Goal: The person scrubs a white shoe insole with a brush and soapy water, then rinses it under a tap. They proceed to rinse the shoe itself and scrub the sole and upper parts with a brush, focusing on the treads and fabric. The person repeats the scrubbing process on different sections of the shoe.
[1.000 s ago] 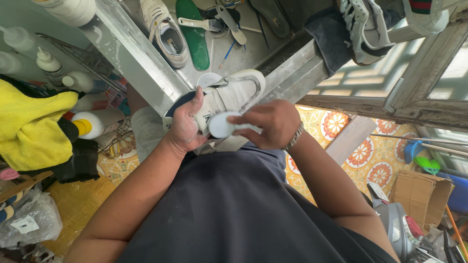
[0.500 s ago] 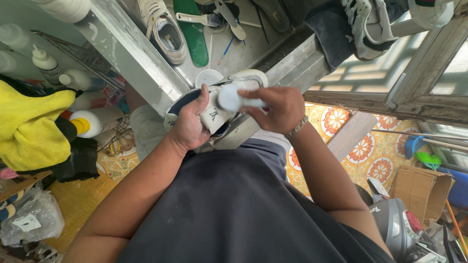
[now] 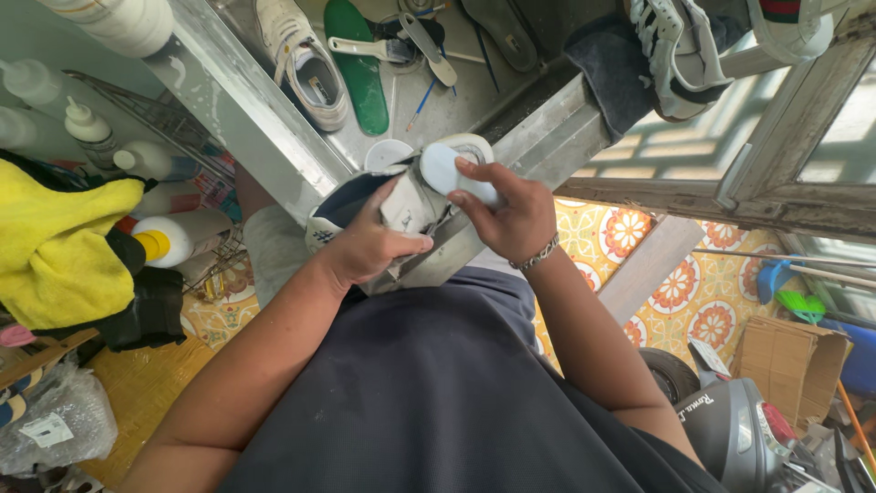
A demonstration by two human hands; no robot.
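My left hand [image 3: 370,245] grips a white sneaker with a dark navy collar [image 3: 401,205] by its side, holding it over my lap at the edge of a metal workbench [image 3: 251,114]. My right hand [image 3: 506,215] is closed around a small white round-headed applicator or brush [image 3: 444,170], pressed against the sneaker near its toe. A metal bracelet sits on my right wrist. The sneaker's sole side is mostly hidden by my fingers.
On the bench lie a white sneaker [image 3: 306,59], a green insole [image 3: 358,64], brushes [image 3: 374,47], a dark insole and a white lid [image 3: 388,153]. Another sneaker on a dark cloth [image 3: 680,55] rests right. Bottles and a yellow cloth [image 3: 59,246] sit left; a cardboard box [image 3: 789,365] and helmet stand lower right.
Both hands lifted the sneaker up toward the bench. The right hand moved the white applicator from the sneaker's middle to its toe end.
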